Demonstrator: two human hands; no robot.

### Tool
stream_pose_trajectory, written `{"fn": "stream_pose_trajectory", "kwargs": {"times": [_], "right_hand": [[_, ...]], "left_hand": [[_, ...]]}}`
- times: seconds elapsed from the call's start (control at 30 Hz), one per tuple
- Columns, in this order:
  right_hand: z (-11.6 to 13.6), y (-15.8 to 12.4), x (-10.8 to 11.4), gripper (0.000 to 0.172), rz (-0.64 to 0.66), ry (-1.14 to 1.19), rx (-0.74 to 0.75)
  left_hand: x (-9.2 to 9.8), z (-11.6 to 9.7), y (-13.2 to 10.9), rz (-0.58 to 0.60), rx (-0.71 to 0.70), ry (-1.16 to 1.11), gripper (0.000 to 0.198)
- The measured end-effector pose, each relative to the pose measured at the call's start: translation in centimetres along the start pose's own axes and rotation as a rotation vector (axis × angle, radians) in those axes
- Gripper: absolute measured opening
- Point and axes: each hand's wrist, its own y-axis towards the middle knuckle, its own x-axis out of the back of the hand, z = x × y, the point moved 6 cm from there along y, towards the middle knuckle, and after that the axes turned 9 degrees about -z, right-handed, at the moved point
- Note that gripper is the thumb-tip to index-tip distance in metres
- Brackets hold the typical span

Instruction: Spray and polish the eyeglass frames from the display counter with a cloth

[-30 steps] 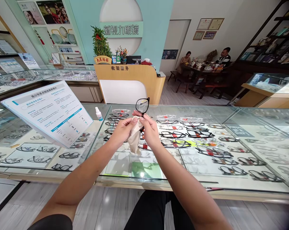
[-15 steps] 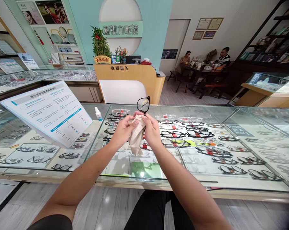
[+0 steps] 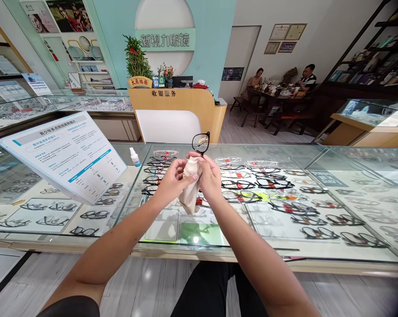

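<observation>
Both my hands are raised over a glass display counter (image 3: 199,237), close together. My left hand (image 3: 173,181) is closed on the left side of a beige cloth (image 3: 189,189), thumb pressed against it. My right hand (image 3: 212,177) grips the cloth and the black-framed eyeglasses (image 3: 201,142) from the right. One lens stands up above my fingers with a small yellowish mark on it. The other half of the glasses is hidden by the cloth and fingers. The cloth's loose end hangs down below my hands.
Rows of spectacle frames (image 3: 286,207) lie under the counter glass. A small white spray bottle (image 3: 134,157) and a large printed sign (image 3: 67,154) stand to the left. Beyond is a wooden cashier desk (image 3: 175,99); two people (image 3: 307,80) sit at a table behind right.
The glasses have tilted and shifted slightly right. My left thumb has moved down and right across the cloth, and my left fingers have shifted a little along it.
</observation>
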Motion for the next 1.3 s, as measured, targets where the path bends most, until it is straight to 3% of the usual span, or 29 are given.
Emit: {"fn": "stream_pose_trajectory", "kwargs": {"times": [0.13, 0.33, 0.63, 0.87, 1.13, 1.3], "right_hand": [[0.5, -0.1, -0.1, 0.034, 0.036, -0.11, 0.104], [0.4, -0.5, -0.7, 0.032, 0.111, -0.121, 0.138], [0.0, -0.5, -0.7, 0.035, 0.125, -0.176, 0.145], [0.0, -0.6, -0.7, 0.035, 0.117, -0.169, 0.123], [0.3, -0.8, -0.7, 0.035, 0.059, -0.073, 0.008], [0.5, -0.8, -0.6, 0.035, 0.04, -0.061, 0.014]], "left_hand": [[0.9, -0.6, 0.1, -0.136, -0.112, 0.043, 0.053], [0.1, -0.3, 0.1, -0.025, -0.022, 0.043, 0.059], [0.2, 1.1, 0.1, -0.008, 0.105, -0.042, 0.062], [0.0, 1.1, 0.0, -0.009, 0.09, 0.01, 0.075], [-0.2, 1.2, -0.1, 0.0, 0.026, -0.016, 0.069], [-0.4, 1.4, -0.2, 0.03, 0.031, -0.047, 0.059]]}}
